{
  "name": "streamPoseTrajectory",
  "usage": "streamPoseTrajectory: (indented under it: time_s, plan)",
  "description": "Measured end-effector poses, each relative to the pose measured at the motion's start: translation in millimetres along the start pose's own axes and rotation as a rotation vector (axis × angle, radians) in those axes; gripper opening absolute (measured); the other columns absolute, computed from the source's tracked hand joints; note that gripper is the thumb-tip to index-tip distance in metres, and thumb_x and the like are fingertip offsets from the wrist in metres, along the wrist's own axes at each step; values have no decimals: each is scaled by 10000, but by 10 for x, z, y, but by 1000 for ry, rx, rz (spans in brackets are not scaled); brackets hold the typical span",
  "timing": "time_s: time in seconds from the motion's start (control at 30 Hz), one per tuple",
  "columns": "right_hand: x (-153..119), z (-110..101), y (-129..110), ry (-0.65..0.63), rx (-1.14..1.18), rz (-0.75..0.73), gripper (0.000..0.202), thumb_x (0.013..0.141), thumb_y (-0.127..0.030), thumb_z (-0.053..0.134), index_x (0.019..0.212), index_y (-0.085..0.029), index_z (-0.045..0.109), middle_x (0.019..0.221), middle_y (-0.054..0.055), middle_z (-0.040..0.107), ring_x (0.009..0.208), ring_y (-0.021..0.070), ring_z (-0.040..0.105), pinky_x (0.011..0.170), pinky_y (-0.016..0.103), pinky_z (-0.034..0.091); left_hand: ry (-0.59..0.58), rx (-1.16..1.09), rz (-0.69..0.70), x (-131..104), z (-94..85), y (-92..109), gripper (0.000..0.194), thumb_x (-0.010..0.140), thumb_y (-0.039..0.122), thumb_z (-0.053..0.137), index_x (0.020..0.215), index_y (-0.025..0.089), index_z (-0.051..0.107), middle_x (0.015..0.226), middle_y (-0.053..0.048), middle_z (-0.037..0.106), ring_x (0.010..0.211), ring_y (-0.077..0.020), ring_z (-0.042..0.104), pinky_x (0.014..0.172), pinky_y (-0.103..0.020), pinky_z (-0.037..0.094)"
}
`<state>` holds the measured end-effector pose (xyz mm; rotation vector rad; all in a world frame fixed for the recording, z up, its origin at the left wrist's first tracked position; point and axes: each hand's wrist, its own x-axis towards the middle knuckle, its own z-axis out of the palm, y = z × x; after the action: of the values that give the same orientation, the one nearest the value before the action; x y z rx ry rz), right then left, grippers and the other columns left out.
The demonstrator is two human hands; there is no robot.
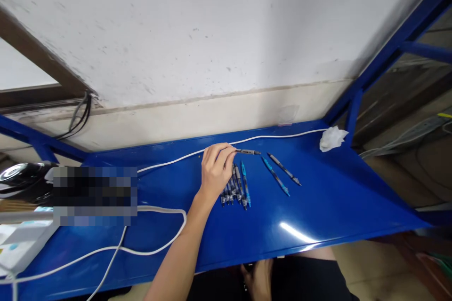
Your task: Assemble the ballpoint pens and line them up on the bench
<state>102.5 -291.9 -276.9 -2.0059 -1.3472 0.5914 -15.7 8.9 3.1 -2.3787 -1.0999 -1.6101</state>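
Note:
My left hand [215,169] reaches over the blue metal tabletop [318,211] and pinches a dark pen [247,152] by one end, holding it level and pointing right. Just below the hand lies a tight row of several pens [237,189], dark and blue. Two more pens lie apart to the right, a blue one [275,176] and a dark one [284,169]. My right hand [258,276] is low at the table's front edge, by my lap, partly hidden; whether it holds anything is unclear.
A white cable [271,137] runs along the back of the table and loops at the front left. A crumpled white tissue [332,138] lies at the back right corner. A white box [21,244] and a dark object [21,174] stand at the left. Blue frame posts [353,108] rise at right.

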Motion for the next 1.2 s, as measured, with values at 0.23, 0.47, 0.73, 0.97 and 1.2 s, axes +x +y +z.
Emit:
streamPoseTrajectory:
  time_s: [0.23,0.47,0.73,0.97,1.2]
  plan:
    - [7,99,131,18,23,-42,634,791,-388,795,1359,-156,638,1375,233,675,1338,563,578,1106,675,492,-10,-61,-136,-6,24,71,116,1069,225,646,1162,224,715,1118,-98,773,1096,-232,745,992,-408,576]
    - [-23,314,377,-11,-56,-8,677,745,-443,829,1302,-85,689,1356,273,702,1305,554,622,1108,655,506,-18,-176,-215,-5,37,146,98,1067,250,655,1147,220,701,1119,-100,767,1111,-235,741,1007,-409,584]
    - [2,79,196,-94,57,5,502,853,-464,781,1245,-155,734,1360,229,720,1347,507,633,1155,624,505,24,-1007,-802,37,108,142,404,992,385,772,1325,229,605,1142,-76,740,987,-257,824,929,-411,622]
    - [374,-833,-130,-406,178,-79,431,987,-479,640,1300,-210,764,1294,170,789,1280,364,728,1115,456,572,28,-1394,-1090,86,68,158,455,883,348,887,1264,201,684,1043,-71,790,1073,-329,816,966,-458,606]
    - [601,-1255,-248,-588,-130,-265,340,932,-219,589,1194,-235,804,1195,146,817,1125,354,785,954,418,610,61,-1410,-1205,66,94,124,402,861,457,900,1080,178,709,1027,-114,841,970,-264,823,858,-336,591]
